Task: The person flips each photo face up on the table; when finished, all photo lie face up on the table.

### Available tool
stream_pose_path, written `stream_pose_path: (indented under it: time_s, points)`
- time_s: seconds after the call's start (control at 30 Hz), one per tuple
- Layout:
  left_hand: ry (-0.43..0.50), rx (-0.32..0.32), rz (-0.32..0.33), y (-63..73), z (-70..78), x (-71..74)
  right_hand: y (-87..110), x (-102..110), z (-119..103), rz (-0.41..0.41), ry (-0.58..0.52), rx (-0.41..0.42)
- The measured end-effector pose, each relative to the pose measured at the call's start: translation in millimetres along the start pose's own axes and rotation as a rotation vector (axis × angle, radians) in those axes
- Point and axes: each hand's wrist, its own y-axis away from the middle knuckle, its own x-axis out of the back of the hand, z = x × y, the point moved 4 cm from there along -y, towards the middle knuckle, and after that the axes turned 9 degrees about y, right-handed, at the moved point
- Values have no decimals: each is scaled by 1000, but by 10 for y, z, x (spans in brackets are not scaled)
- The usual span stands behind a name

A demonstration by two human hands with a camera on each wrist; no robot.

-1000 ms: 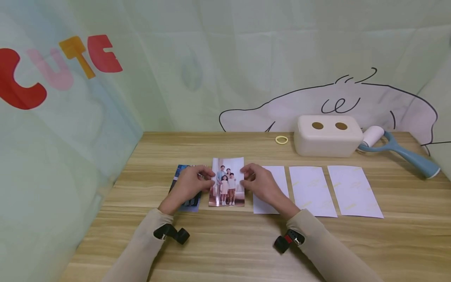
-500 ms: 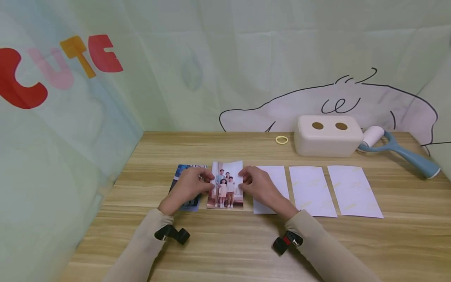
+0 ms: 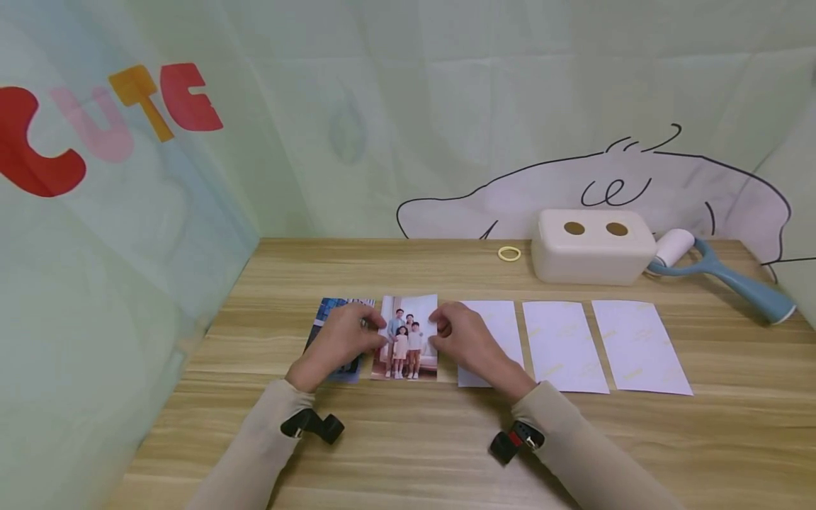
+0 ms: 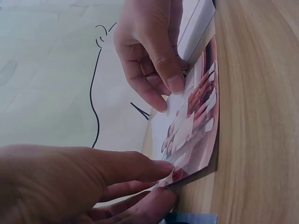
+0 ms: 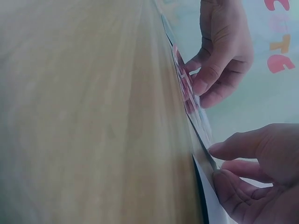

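Note:
A glossy family photo with several people on it is held by its two side edges near the table's surface. My left hand pinches its left edge between thumb and fingers. The opposite edge is pinched by my right hand. In the left wrist view the photo looks slightly bowed, its lower edge close to the wood. A dark blue photo lies to the left, mostly hidden behind my left hand and wrist. My right hand and forearm partly cover a white sheet.
Two more white sheets with faint yellow marks, one in the middle and one at the right, lie in the same row. Behind them stand a cream box with two holes, a yellow ring and a blue-handled lint roller.
Both hands have brought the family photo slightly left and towards me, in line with the row of sheets. Everything else lies where it was.

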Motion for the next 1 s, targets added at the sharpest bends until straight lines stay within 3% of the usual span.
stream_pose_path:
  time_s: [0.2, 0.67, 1.0]
  points:
    - [-58, 6, 9, 1, 11, 1, 7, -6, -14, -9, 29, 7]
    - [-89, -26, -2, 8, 30, 5, 21, 3, -48, -7, 40, 17]
    - [-18, -126, 42, 32, 120, 4, -7, 230, -8, 34, -43, -43]
